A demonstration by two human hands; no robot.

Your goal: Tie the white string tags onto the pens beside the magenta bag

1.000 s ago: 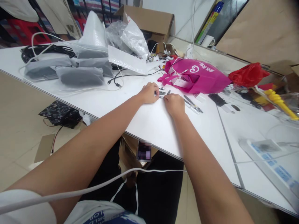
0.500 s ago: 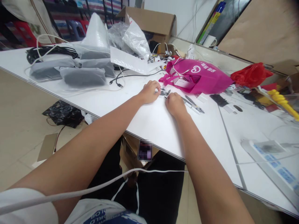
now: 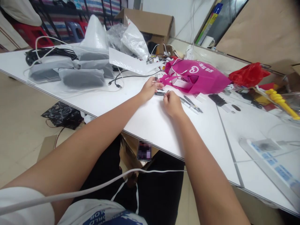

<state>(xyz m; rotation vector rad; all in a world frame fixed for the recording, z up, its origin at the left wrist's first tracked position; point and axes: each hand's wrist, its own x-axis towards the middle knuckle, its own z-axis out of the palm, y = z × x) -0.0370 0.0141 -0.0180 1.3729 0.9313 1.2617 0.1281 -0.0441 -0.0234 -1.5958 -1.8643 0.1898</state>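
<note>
My left hand (image 3: 150, 88) is at the far side of the white table (image 3: 145, 122), beside the pink bag's handle. Its thumb and fingers are closed around a small, thin, shiny piece (image 3: 155, 81), too small to name. A short way to the right, my right hand (image 3: 172, 102) rests on the table with its fingers pinched. Whatever it holds is mostly hidden; only a thin tip shows above the fingers. Between the hands lies a dark pen-like part (image 3: 159, 93). Several pens (image 3: 191, 105) lie just right of my right hand.
Behind my hands lies a pink bag (image 3: 208, 79). Grey-wrapped packages (image 3: 82, 77) and a black cable coil (image 3: 47, 54) occupy the left side. To the right are a red plastic bag (image 3: 249, 75) and a white power strip (image 3: 269, 165). A white cable (image 3: 98, 187) crosses before my body.
My left hand has lifted slightly away and its fingers have spread a little, with the shiny piece now upright. My right hand stays pinched in nearly the same place. The view has shifted slightly.
</note>
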